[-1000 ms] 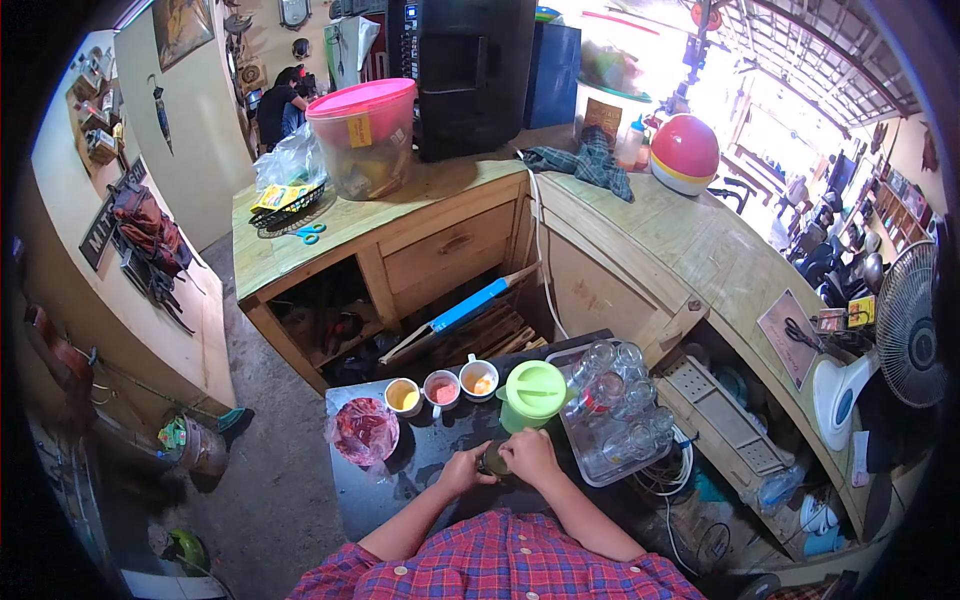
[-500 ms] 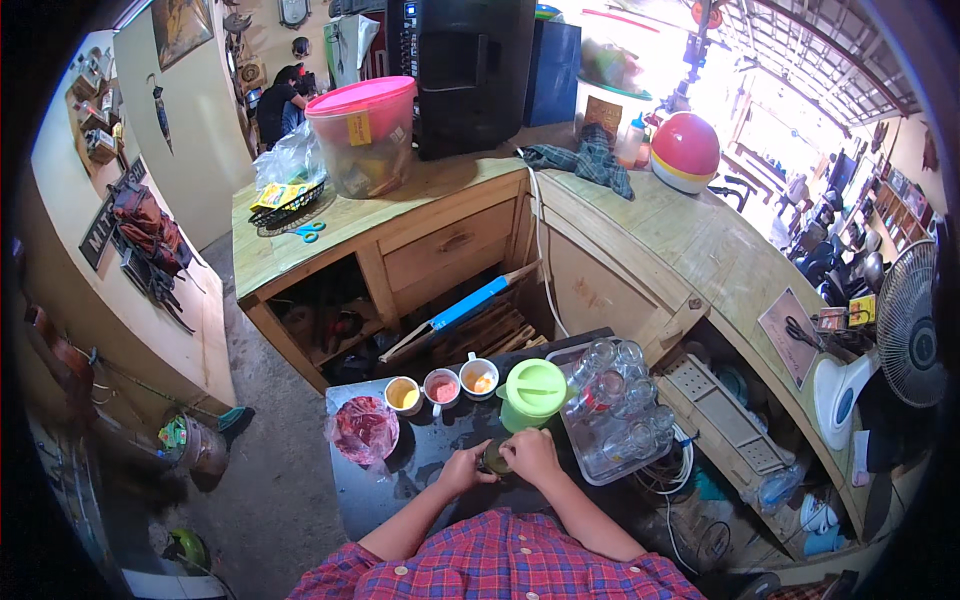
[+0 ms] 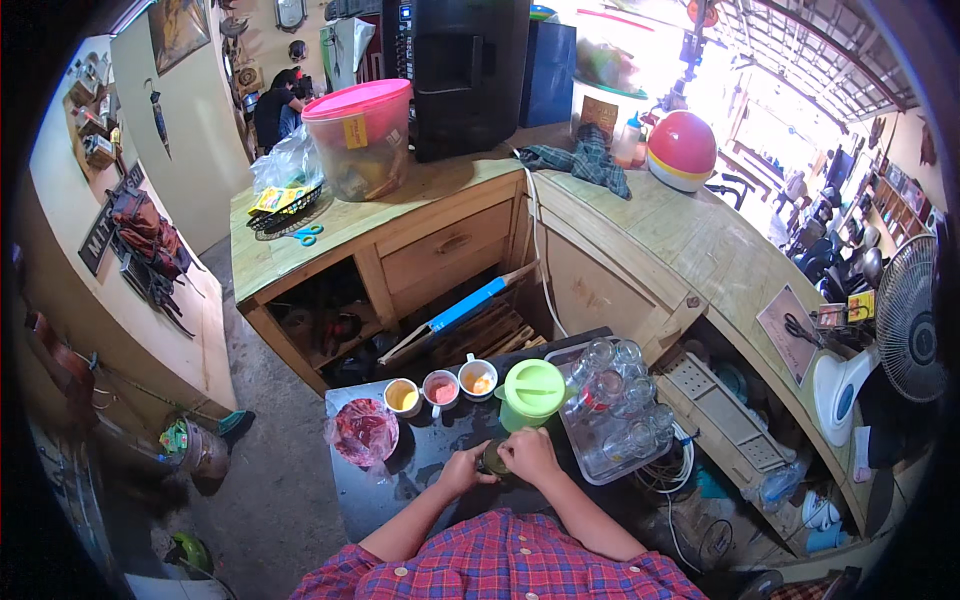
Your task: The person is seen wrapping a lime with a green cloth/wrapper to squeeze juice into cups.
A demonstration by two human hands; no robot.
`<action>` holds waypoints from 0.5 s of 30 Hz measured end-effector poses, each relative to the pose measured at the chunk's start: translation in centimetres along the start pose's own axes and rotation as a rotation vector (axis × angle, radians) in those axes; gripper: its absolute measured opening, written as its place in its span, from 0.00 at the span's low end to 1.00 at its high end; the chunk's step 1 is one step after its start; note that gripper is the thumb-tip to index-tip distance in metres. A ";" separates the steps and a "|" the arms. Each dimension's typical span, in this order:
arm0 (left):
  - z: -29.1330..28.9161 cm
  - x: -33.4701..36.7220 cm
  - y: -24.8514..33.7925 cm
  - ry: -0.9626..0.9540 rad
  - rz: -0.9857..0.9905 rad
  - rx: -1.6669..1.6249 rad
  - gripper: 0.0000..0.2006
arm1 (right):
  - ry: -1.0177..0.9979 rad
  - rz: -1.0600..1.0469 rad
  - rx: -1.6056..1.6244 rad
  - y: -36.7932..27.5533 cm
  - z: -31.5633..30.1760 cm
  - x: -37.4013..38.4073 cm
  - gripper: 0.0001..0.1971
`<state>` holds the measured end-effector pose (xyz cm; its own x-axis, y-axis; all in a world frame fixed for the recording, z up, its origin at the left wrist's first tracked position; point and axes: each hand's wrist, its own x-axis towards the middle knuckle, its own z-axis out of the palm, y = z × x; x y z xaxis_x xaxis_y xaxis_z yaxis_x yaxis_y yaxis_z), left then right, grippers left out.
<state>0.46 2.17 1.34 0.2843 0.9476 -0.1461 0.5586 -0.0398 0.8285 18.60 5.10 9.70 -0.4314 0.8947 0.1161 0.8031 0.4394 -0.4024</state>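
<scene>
A small round, greenish vessel (image 3: 494, 461), perhaps a glass or jar, stands between my hands at the near side of the dark tabletop (image 3: 385, 505). My left hand (image 3: 466, 469) is closed around its left side. At the right, my right hand (image 3: 528, 455) has its fingers bent onto the rim; what the fingertips pinch is hidden. Just beyond sits a light green lidded pitcher (image 3: 535, 388). Left of that stand a cup with orange pieces (image 3: 478, 378), a cup with pink contents (image 3: 441, 388) and a cup with yellow contents (image 3: 403, 397).
A clear tray (image 3: 610, 470) of glasses (image 3: 630, 395) stands to the right. A plastic-wrapped bowl (image 3: 364, 432) with red contents sits at the left. Wooden counters (image 3: 450, 215) bend around the far side. A white cable (image 3: 545, 250) hangs down; a fan (image 3: 905, 320) is far right.
The view has shifted very slightly. Both hands stay at the round vessel, with only a tiny movement of the right fingers.
</scene>
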 end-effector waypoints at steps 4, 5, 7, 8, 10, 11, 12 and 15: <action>0.0 0.1 0.0 -0.022 -0.038 0.024 0.44 | 0.126 -0.060 0.161 -0.2 0.0 0.0 0.07; 0.0 0.0 -0.1 -0.019 -0.041 0.023 0.44 | 0.091 -0.034 0.054 -0.7 -0.5 0.0 0.07; 0.1 0.1 -0.2 -0.011 -0.020 0.039 0.44 | 0.058 -0.005 -0.056 -0.4 -0.4 0.0 0.06; -0.1 0.2 0.4 -0.017 -0.014 0.039 0.44 | 0.064 -0.016 0.100 0.3 0.2 0.0 0.06; -0.5 0.0 1.1 -0.028 -0.042 0.049 0.44 | 0.068 -0.032 0.258 0.5 0.5 -0.1 0.07; -0.3 0.0 0.5 -0.023 -0.047 0.049 0.44 | 0.103 -0.039 0.160 -0.3 0.0 -0.1 0.07; 0.1 0.0 -0.4 0.003 -0.023 0.037 0.44 | 0.137 -0.045 0.061 -0.9 -0.3 0.0 0.07; 0.2 0.1 -0.2 0.006 0.001 0.021 0.44 | 0.046 -0.023 0.091 0.0 0.1 -0.1 0.07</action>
<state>0.50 2.25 1.02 0.2800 0.9495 -0.1419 0.5746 -0.0473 0.8171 18.62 4.97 9.64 -0.4280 0.8882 0.1672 0.7518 0.4526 -0.4796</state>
